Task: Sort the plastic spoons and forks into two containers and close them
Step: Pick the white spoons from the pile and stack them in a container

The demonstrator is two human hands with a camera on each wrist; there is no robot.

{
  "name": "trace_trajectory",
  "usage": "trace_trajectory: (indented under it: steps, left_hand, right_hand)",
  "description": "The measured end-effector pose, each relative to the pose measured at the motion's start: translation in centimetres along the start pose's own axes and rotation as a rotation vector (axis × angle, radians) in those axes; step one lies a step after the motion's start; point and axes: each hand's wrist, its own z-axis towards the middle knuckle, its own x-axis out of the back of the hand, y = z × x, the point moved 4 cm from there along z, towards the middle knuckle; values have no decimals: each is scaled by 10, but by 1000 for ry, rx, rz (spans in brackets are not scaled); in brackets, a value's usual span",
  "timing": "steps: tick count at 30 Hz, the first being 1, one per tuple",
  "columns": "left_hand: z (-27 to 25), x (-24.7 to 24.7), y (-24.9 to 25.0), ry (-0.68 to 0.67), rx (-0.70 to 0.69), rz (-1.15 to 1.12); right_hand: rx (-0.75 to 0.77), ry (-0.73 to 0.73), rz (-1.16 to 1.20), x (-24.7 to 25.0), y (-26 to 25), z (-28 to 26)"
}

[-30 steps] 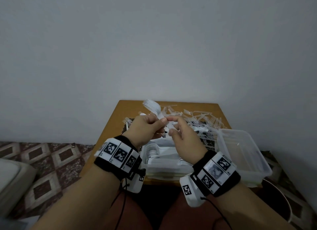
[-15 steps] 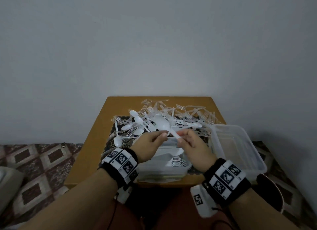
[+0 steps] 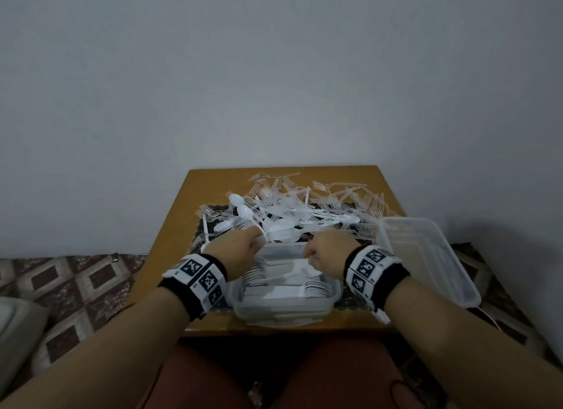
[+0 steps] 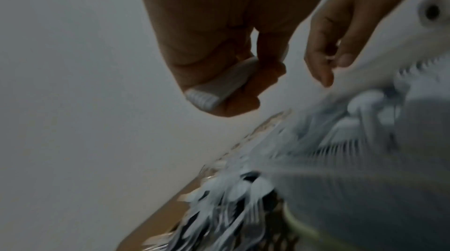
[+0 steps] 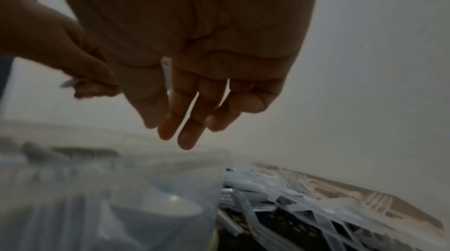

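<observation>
A heap of white plastic spoons and clear forks point(image 3: 304, 213) covers the far half of the table. In front of it stands a clear container point(image 3: 283, 309) with rows of stacked spoons point(image 3: 316, 288) inside. My left hand point(image 3: 243, 245) hovers at its far left rim and grips a stack of spoon handles point(image 4: 209, 89) in curled fingers. My right hand point(image 3: 326, 250) is over the far right rim, its fingers pointing down, and pinches one thin white spoon handle point(image 5: 167, 74) between thumb and forefinger. The hands hide the held spoons' bowls.
A second clear container point(image 3: 426, 256) sits at the table's right edge, with nothing visible in it. A dark mat point(image 3: 199, 225) lies under the heap on the small wooden table point(image 3: 182, 213). A grey wall is close behind, patterned floor to the left, my knees under the near edge.
Both hands have come down from above the heap to the far rim of the spoon container. The left hand's stack is lower, and the right hand has carried a single spoon toward the container.
</observation>
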Motion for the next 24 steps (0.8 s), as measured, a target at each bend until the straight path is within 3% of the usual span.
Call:
trace_trajectory:
  steps: [3,7,16,24]
  left_hand:
    - [0,-8,-9,-71,42,-15]
    - [0,-17,-7,-105,53,-26]
    - [10,-20,17,-173,36,-63]
    - [17,-40,38,-337,66,-37]
  right_hand:
    - [8,-143,-307,-13,-5,12]
    - [-16,-140,-457,-24,-5,17]
    - [21,-142,-36,-25,3,-10]
    - [99,-66,-9,-32,-3,-38]
